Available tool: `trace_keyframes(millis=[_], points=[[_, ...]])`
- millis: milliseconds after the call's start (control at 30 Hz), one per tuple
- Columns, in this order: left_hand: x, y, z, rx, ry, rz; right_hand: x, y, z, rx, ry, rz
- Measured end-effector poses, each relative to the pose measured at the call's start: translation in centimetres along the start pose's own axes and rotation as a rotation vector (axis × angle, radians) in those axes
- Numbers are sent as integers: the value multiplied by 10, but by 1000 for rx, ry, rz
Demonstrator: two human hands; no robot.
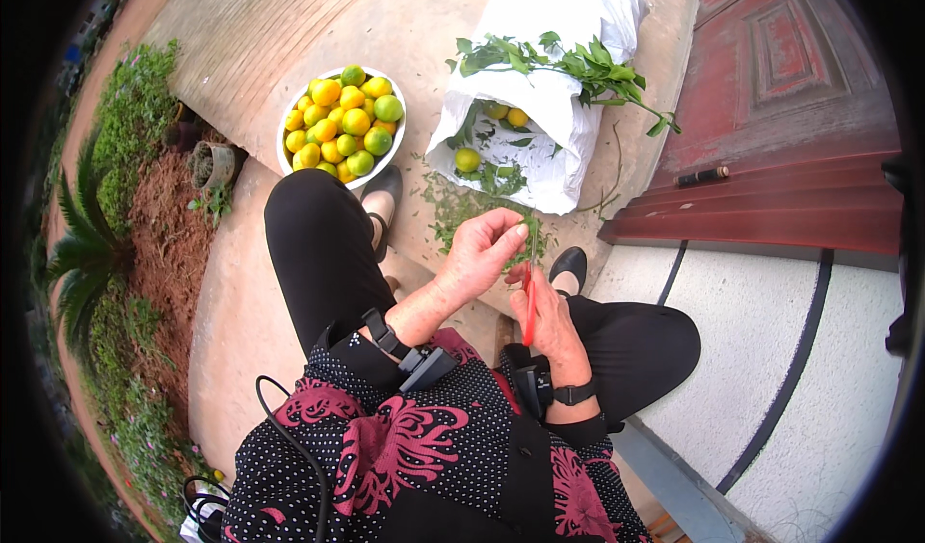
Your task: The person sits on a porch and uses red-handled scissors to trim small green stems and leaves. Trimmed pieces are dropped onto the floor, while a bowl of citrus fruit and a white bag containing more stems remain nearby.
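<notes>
My right hand (551, 319) is closed around red-handled scissors (530, 310), their thin blades pointing away from me. Just left of the blades, my left hand (488, 253) has its thumb and fingers pinched together; whatever they hold, if anything, is too small to make out. Beyond both hands lies a white woven sack (568, 13), its mouth toward me, with a few yellow-green citrus fruits (467, 160) and loose leaves inside. A leafy branch (602, 73) rests across the sack. To the left, a white bowl (284, 143) is heaped with yellow, orange and green citrus fruits (337, 124).
Cut leaves (451, 217) litter the concrete between my feet. A red door (780, 71) stands at the right beside a white tiled strip (761, 350). On the left are a soil bed (159, 244) with plants and a pot (217, 164). My knees flank the work area.
</notes>
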State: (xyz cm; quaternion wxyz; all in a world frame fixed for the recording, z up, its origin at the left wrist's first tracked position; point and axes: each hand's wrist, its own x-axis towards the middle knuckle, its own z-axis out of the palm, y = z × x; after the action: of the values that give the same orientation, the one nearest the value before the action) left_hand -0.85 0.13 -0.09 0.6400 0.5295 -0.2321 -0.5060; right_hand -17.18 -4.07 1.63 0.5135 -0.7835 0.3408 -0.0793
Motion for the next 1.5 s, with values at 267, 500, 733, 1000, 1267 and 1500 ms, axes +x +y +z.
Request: trace_keyframes(millis=[267, 500, 733, 1000, 1267, 1500], points=[[-2, -3, 1, 152, -16, 55, 0, 4, 0, 59, 7, 50], [1, -2, -3, -21, -69, 49, -3, 1, -6, 285, -68, 256], [0, 20, -10, -61, -191, 61, -4, -8, -18, 151, 13, 15], [-5, 41, -15, 115, -411, 11, -4, -8, -24, -123, 18, -151], [-4, 43, -18, 188, -443, -6, -7, -12, -32, -168, 11, -194], [-4, 40, -19, 125, -431, 0, -7, -17, -30, -75, 38, -163]])
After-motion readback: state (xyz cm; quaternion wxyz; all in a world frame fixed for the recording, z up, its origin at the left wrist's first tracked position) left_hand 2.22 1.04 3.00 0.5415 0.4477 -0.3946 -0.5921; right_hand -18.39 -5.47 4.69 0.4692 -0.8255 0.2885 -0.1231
